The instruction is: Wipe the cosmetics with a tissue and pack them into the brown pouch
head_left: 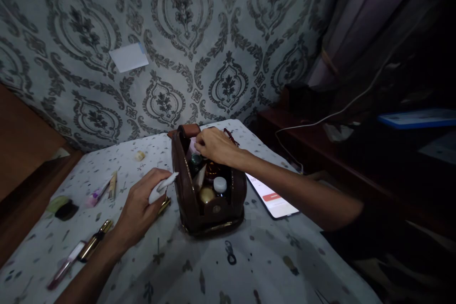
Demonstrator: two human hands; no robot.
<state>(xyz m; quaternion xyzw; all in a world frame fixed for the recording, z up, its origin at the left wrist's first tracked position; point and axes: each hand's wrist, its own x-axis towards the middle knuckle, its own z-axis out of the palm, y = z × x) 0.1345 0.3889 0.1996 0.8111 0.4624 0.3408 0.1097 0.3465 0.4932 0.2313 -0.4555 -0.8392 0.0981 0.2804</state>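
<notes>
A brown bag [183, 194] stands unzipped on the patterned white cloth, holding several containers, among them a white-capped bottle [220, 185] and a green-lidded one [195, 160]. My left hand [142, 204] is closed around a crumpled white tissue or wipe [162, 187], just left of the bag. A gold item [164, 204] shows beside its fingers. My right hand [217, 146] reaches over the bag's far end, fingers bent down at a pink item [193, 146] inside. Whether those fingers grip it is hard to tell.
Left of the bag lie a gold tube [93, 242], a pink tube [66, 266], a slim beige tube [112, 185], a green round item [59, 205] and a small yellowish piece [140, 155]. A lit phone [278, 202] lies right of the bag. A white cable [320, 121] runs behind.
</notes>
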